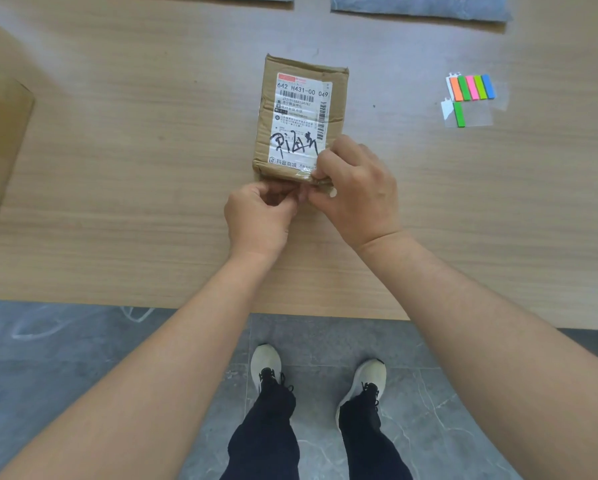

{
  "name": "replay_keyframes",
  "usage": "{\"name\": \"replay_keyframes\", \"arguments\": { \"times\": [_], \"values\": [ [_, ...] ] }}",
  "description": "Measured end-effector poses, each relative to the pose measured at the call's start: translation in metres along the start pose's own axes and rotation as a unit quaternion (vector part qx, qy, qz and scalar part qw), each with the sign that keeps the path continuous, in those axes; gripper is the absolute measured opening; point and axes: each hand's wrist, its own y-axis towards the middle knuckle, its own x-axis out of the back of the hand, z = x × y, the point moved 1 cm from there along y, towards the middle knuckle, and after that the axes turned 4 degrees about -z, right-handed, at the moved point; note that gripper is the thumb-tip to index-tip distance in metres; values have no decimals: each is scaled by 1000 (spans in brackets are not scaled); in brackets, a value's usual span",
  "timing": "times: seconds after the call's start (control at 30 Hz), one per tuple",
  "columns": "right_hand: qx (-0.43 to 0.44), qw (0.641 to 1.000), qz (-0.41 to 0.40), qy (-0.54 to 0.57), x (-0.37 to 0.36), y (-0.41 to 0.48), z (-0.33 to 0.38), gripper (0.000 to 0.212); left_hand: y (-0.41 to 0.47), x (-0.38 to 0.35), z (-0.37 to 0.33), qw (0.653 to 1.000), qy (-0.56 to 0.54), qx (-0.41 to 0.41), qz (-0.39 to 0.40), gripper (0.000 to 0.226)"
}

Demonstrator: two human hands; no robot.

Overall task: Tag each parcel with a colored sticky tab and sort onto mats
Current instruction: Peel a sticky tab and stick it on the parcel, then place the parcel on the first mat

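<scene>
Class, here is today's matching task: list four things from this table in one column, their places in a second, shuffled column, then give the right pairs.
Things
1 parcel
2 five-colour tab strip
3 lone green tab
4 grey mat

Places
A far edge of the table
B middle of the table
C right side, the farther of two sheets
D right side, the nearer of two sheets

Pairs: 1-B, 2-C, 3-D, 4-A
</scene>
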Motion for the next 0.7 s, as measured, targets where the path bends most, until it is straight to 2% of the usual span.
{"name": "replay_keyframes", "arguments": {
  "times": [0.13,0.23,0.27,0.33,0.4,0.43,0.47,0.53,0.57,0.7],
  "values": [
    [4,1000,-16,-22,-6,-3,3,36,9,25,10,996,25,30,-75,15],
    [-23,997,-27,-61,-11,-6,8,42,12,42,5,991,-37,29,-129,14],
    [-33,997,-29,-65,-11,-5,9,42,12,44,-2,989,-75,25,-127,14],
    [-52,997,-24,-45,-6,-6,10,42,12,46,-18,986,-137,29,-88,31],
    [-106,993,-10,47,4,-7,13,52,13,46,-30,982,-178,55,-31,48],
    [-169,977,-6,129,6,-8,13,60,14,46,-34,980,-185,68,-5,55],
    [-255,940,-1,225,8,-9,14,66,14,46,-36,980,-185,75,23,58],
    [-402,830,29,386,7,-7,20,65,14,46,-41,979,-176,75,75,54],
    [-432,798,47,418,8,-4,24,60,13,46,-44,976,-181,77,94,54],
    [-476,765,24,433,20,9,48,43,7,55,-62,970,-195,77,123,53]
  ]
}}
